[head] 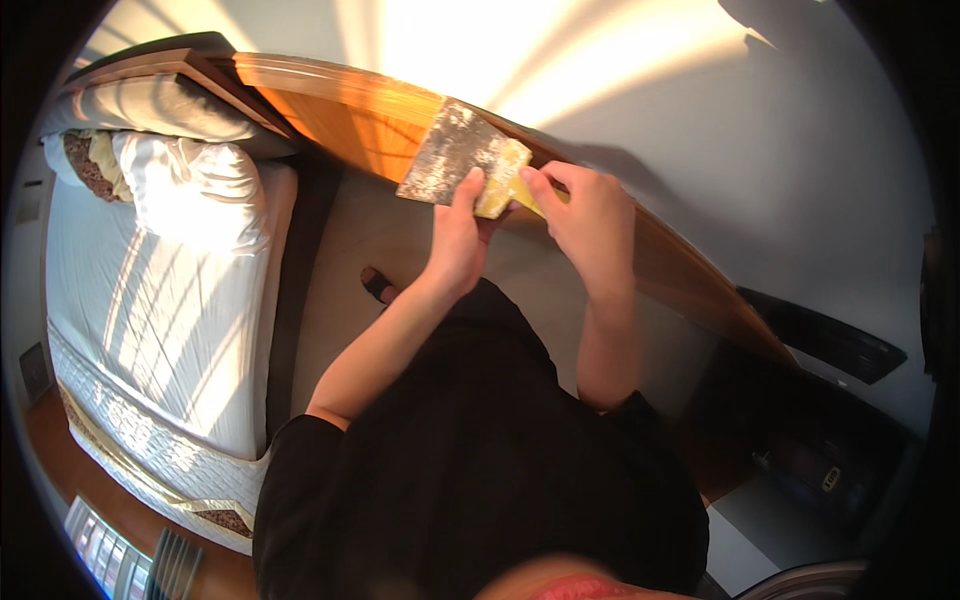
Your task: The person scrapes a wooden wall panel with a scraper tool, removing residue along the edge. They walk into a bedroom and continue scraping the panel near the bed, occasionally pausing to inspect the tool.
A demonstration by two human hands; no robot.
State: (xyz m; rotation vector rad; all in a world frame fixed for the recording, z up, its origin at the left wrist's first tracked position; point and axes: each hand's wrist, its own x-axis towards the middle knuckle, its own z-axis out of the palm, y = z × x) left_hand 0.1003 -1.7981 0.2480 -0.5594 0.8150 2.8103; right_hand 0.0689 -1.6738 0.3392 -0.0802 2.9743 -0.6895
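A wide scraper or putty knife (448, 154) with a yellow plastic handle is held up in front of me, its metal blade worn and blotched with pale residue. My left hand (469, 225) grips it where the blade meets the handle, the thumb lying on top. The narrow end of the handle is pinched by my right hand (589, 214), whose fingers are bent around it. Beyond the blade runs a wooden panel with a moulded top edge (330, 82), against the wall.
To the left stands a bed with a white sheet (172, 300) and crumpled white pillows (195, 187). A sunlit wall (750, 150) rises beyond the wooden panel. A long black object (832, 334) is at the right. Below lies the floor (337, 247), with a sandalled foot (379, 285).
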